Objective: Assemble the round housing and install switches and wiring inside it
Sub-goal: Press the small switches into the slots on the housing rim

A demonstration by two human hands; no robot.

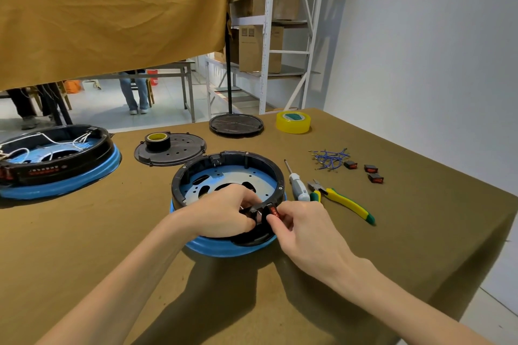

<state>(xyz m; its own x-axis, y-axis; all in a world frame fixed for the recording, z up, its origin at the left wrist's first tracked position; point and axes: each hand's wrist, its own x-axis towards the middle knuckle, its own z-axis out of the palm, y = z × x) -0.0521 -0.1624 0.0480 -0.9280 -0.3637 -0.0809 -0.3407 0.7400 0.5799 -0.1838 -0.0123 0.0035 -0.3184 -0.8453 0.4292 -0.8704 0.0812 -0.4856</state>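
The round housing [260, 165], a black ring on a blue base, sits at the table's middle. My left hand [224, 214] grips the near part of its black rim. Against that same spot my right hand [297, 225] pinches a small red rocker switch [273, 210]. Three more red switches [374, 177] lie at the right, beside a bundle of short blue wires [329, 159]. A perforated metal plate inside the housing is partly hidden by my fingers.
A screwdriver [297, 185] and yellow-green pliers [344, 200] lie right of the housing. A second wired housing [56, 165] stands at left, a black lid [179, 152] with black tape behind, another lid [236, 124] and yellow tape [293, 122] at the back.
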